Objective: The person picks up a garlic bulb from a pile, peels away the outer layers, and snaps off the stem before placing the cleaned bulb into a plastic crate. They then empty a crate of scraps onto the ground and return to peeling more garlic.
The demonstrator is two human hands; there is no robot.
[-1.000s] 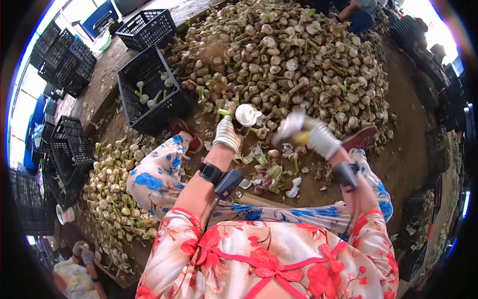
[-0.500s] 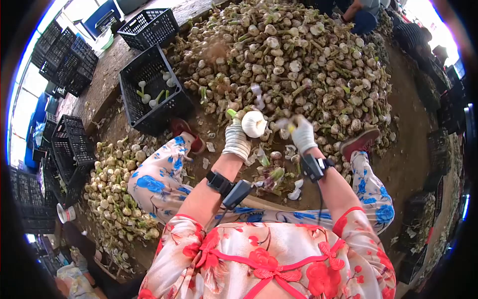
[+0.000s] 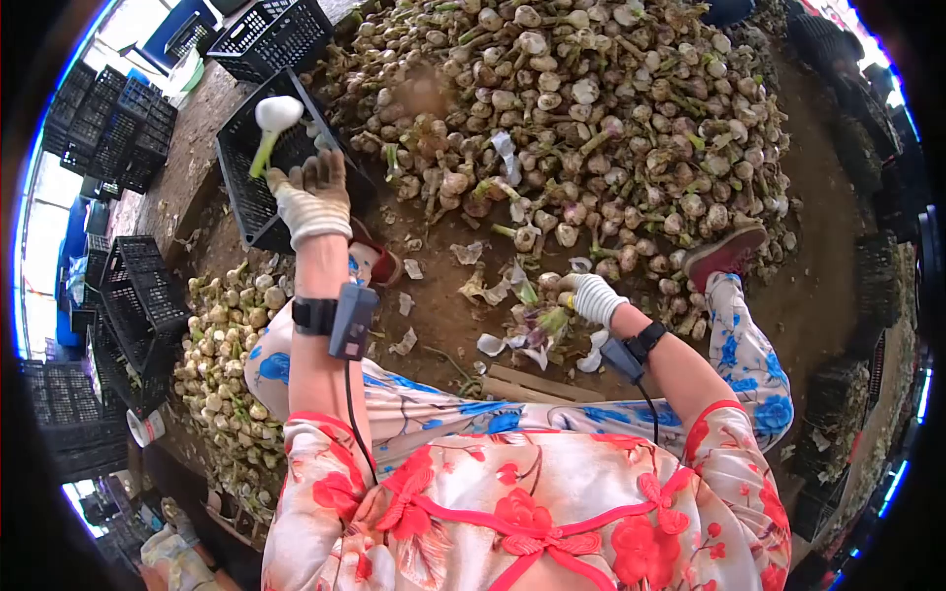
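Note:
A white peeled garlic bulb (image 3: 279, 113) with its green stem pointing down appears in the air over the black plastic crate (image 3: 241, 202). Just below the stem is my left hand (image 3: 313, 197), in a whitish glove, its fingers apart and loosely curled, apparently off the bulb. My right hand (image 3: 593, 297), also gloved, is low over the ground with fingers closed. A bit of yellow shows at its fingers; what it holds I cannot make out. Peeled skins and a green-purple stem scrap (image 3: 552, 320) lie beside it.
A large heap of unpeeled garlic (image 3: 591, 128) rises ahead. A smaller garlic pile (image 3: 232, 394) lies by my left leg. Stacked black crates (image 3: 118, 128) stand at the left, another crate (image 3: 271, 39) behind. A co-worker's gloved hand (image 3: 179, 522) shows at lower left.
My left hand has moved left and forward from the middle to the crate, and the garlic bulb has left its grip. My right hand has dropped lower, toward the scraps.

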